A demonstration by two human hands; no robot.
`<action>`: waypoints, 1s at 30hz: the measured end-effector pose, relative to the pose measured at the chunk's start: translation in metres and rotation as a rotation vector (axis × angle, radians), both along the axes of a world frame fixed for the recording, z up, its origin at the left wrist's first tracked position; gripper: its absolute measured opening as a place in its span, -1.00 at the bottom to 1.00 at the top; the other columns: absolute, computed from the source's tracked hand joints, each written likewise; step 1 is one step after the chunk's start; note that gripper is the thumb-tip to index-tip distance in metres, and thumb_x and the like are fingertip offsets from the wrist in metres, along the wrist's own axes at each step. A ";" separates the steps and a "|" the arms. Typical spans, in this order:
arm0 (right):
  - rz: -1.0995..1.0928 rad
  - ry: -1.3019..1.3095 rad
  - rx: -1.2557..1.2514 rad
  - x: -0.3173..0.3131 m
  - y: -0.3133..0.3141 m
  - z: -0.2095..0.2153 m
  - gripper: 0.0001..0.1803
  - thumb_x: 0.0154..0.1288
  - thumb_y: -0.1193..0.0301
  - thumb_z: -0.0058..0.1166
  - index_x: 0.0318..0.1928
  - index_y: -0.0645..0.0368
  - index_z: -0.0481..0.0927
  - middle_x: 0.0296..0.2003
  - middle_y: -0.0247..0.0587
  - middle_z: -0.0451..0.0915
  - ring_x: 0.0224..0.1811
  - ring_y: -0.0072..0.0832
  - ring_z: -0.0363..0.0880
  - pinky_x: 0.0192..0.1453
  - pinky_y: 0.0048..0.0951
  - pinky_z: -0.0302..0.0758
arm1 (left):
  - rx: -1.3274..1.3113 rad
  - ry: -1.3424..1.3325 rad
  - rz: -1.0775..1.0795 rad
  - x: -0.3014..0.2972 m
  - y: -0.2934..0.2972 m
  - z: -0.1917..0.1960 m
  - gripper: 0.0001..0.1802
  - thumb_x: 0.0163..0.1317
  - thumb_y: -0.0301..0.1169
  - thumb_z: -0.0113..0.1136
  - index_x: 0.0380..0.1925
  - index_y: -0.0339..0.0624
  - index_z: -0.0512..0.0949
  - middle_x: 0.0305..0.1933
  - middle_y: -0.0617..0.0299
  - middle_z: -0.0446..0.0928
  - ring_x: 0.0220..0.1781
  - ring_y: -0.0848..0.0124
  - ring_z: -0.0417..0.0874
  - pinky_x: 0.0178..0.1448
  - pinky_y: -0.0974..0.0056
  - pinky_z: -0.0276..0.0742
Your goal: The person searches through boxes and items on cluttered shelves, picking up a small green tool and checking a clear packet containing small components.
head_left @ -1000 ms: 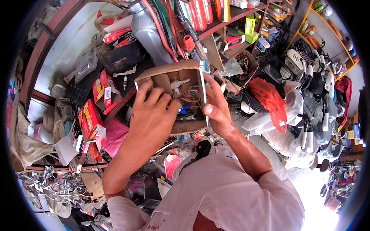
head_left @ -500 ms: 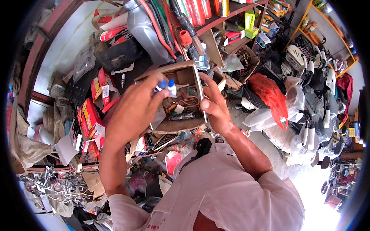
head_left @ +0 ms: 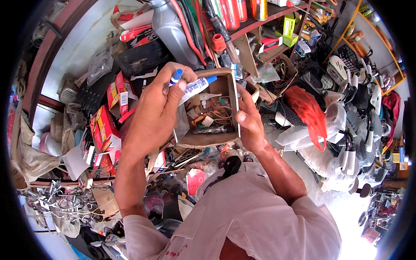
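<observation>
My left hand (head_left: pixel 151 108) pinches two small white glue bottles between thumb and fingers, above the left side of an open cardboard box. One glue bottle (head_left: pixel 197 88) lies slanted with its printed label showing and its blue cap toward the right. The other bottle's blue cap (head_left: pixel 177 74) sticks up between the fingers, most of its body hidden. My right hand (head_left: pixel 250 128) grips the cardboard box (head_left: pixel 208 142) by its right wall, fingers behind and thumb at the edge. Inside are thin wires (head_left: pixel 222 112), a small white nozzle-shaped piece (head_left: pixel 204 100) and a clear plastic packet (head_left: pixel 212 129).
Ahead stand a grey jug (head_left: pixel 175 34) and a shelf (head_left: pixel 268 19) with red cans. Red and yellow cartons (head_left: pixel 104 130) lie left. A red plastic bag (head_left: pixel 305 110) rests on bagged parts to the right. Metal parts (head_left: pixel 65 208) pile up at lower left.
My left hand has turned and lifted slightly, so one glue bottle now shows its label lengthwise. The box appears a little further right, and more of its contents show.
</observation>
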State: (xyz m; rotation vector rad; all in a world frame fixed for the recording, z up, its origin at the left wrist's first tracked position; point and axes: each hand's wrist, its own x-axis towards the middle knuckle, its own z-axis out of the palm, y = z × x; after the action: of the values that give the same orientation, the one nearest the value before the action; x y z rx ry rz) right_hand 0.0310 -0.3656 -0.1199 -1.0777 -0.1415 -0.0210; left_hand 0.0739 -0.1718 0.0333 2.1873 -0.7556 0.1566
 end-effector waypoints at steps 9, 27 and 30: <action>-0.030 -0.031 0.029 -0.004 -0.003 -0.004 0.21 0.16 -0.12 0.25 0.63 0.19 -0.07 0.43 0.19 0.28 0.47 -0.08 0.32 0.54 -0.06 0.22 | 0.082 0.137 0.100 -0.006 0.000 0.005 -0.71 0.63 -0.37 -0.08 0.15 -0.27 0.52 0.02 0.22 0.60 -0.02 0.47 0.58 0.19 0.31 0.50; -0.024 -0.087 -0.047 -0.008 -0.005 -0.001 0.22 0.17 0.02 0.35 0.64 0.15 -0.13 0.44 0.09 0.22 0.48 -0.14 0.28 0.56 -0.11 0.18 | 0.732 -0.485 -0.073 -0.023 0.000 -0.010 -0.74 0.20 -0.49 0.11 -0.10 -0.25 0.54 0.13 0.06 0.58 0.06 0.09 0.57 0.06 0.05 0.49; -0.010 -0.120 -0.061 -0.011 -0.002 0.008 0.22 0.17 0.03 0.36 0.64 0.17 -0.13 0.43 0.08 0.23 0.47 -0.16 0.29 0.55 -0.12 0.20 | 0.860 -0.564 -0.129 -0.026 -0.004 -0.030 -0.79 0.20 -0.39 0.11 -0.23 -0.25 0.62 0.27 0.05 0.61 0.07 0.23 0.57 0.05 0.14 0.47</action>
State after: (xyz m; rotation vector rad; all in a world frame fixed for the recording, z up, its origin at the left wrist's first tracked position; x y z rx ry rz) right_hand 0.0196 -0.3677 -0.1124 -1.1380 -0.2461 -0.0908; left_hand 0.0482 -0.1756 0.0035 2.9244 -1.4818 0.4632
